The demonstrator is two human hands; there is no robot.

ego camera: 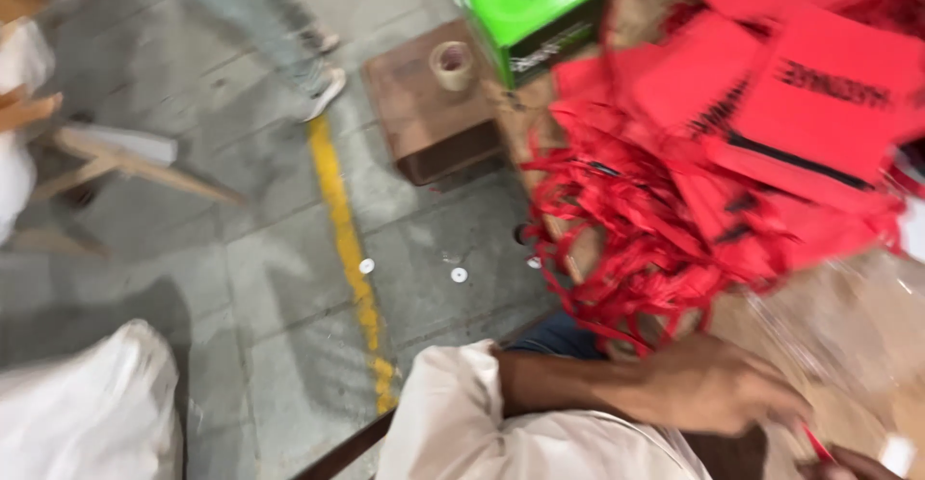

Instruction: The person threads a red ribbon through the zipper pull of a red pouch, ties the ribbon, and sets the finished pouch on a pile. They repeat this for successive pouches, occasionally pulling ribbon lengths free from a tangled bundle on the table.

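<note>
My left hand (718, 384) reaches to the right from a white sleeve (462, 422), with its fingers closed on the lower edge of a clear plastic bag (848, 335). Only a sliver of my right hand (860, 463) shows at the bottom right corner, next to a thin red piece (815, 442); its grip is hidden. Just above my left hand lies a heap of red pouches (809, 114) with black zips, and their red strings (617, 239) hang over the table edge. The view is blurred by motion.
A green box (530, 8) stands at the table's far end. Beside it is a brown stool (429, 119) with a tape roll (451, 64) on it. A yellow line (349, 249) runs along the grey floor. Another person's shoes (323, 80) are at the top, and a white sack (87, 413) at the bottom left.
</note>
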